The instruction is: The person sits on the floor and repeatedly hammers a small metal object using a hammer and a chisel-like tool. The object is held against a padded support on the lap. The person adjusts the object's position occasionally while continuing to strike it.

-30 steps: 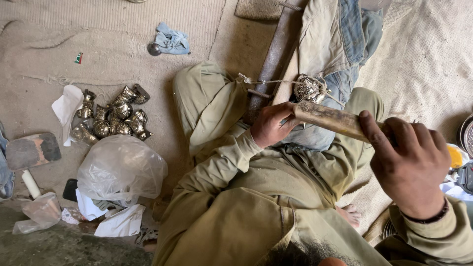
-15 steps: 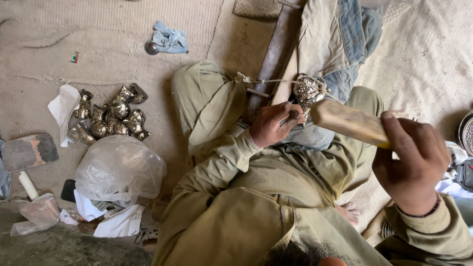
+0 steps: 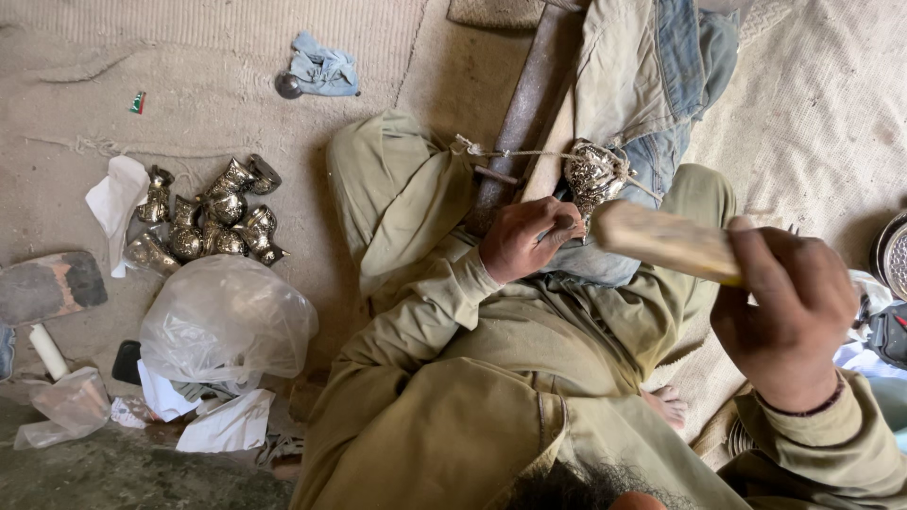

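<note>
The pale wooden mallet (image 3: pixel 666 241), gripped in the right hand (image 3: pixel 789 307), has been swung in from the right — its blunt end is now set just beside the ornate silver piece (image 3: pixel 593 175), where a second ago it was held lower and further out. The right hand has been raised with it. The left hand (image 3: pixel 529 236) has been edged slightly toward the silver piece — its thin tool barely shifted.

This is a simple metal craft workshop on the floor: a heap of small embossed metal cups (image 3: pixel 210 215) lies on the worn mat (image 3: pixel 189 57), beside rags (image 3: pixel 323 68) and plastic bags (image 3: pixel 227 321).
</note>
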